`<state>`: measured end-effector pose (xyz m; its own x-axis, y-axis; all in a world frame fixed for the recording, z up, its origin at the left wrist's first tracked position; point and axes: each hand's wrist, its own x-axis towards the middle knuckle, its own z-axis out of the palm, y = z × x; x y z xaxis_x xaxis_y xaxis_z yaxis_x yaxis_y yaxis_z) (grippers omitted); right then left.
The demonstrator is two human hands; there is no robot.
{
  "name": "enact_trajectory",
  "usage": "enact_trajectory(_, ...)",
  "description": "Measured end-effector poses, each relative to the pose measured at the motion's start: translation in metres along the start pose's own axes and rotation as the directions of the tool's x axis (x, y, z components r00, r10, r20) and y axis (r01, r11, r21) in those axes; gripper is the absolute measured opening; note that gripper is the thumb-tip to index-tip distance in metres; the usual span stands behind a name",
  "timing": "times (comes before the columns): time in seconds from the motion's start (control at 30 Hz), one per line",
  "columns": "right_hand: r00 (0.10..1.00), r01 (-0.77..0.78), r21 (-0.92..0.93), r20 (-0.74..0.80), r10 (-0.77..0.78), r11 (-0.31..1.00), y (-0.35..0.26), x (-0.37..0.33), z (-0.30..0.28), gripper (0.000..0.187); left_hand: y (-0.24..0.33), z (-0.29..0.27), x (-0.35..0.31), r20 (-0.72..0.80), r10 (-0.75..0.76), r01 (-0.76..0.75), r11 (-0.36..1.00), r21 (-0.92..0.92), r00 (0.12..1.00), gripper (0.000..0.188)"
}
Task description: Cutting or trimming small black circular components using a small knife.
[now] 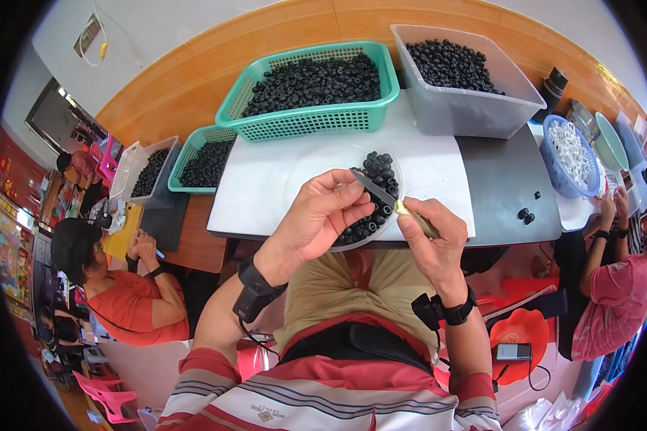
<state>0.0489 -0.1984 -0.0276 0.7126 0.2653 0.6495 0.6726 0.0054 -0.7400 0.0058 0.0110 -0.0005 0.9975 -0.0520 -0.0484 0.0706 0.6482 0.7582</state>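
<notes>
Left hand (316, 219): grip pinched shut on a small black ring by the knife tip | Right hand (430, 233): grip closed around knife (392, 201) handle | clear dish of black rings (377, 197) sat at desk (266, 187) edge

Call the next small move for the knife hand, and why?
Probably draw the knife blade into whatever small piece the left hand pinches at its tip. The right hand grips the handle, the blade already meets the left fingertips, and both hover over the clear dish of black rings.
</notes>
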Motion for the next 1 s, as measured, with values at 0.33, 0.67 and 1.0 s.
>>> enact_trajectory(0.33, 0.998, 0.060, 0.034, -0.021, -0.060, 0.998, -0.003, -0.006, -0.001, 0.027, -0.006, 0.014, -0.008, -0.014, -0.001, -0.001, 0.995, -0.104, 1.000, 0.012)
enact_trajectory(0.67, 0.979, -0.157, -0.076, -0.142, 0.145, 0.985, 0.014, -0.006, -0.012, 0.022, -0.009, 0.021, -0.026, 0.155, 0.031, -0.024, 0.999, -0.046, 0.987, 0.015)
enact_trajectory(1.0, 1.000, -0.028, 0.140, 0.007, 0.027, 0.990, -0.009, -0.010, -0.020, 0.024, -0.016, 0.011, -0.018, 0.088, 0.045, -0.033, 0.990, -0.137, 0.995, 0.018)
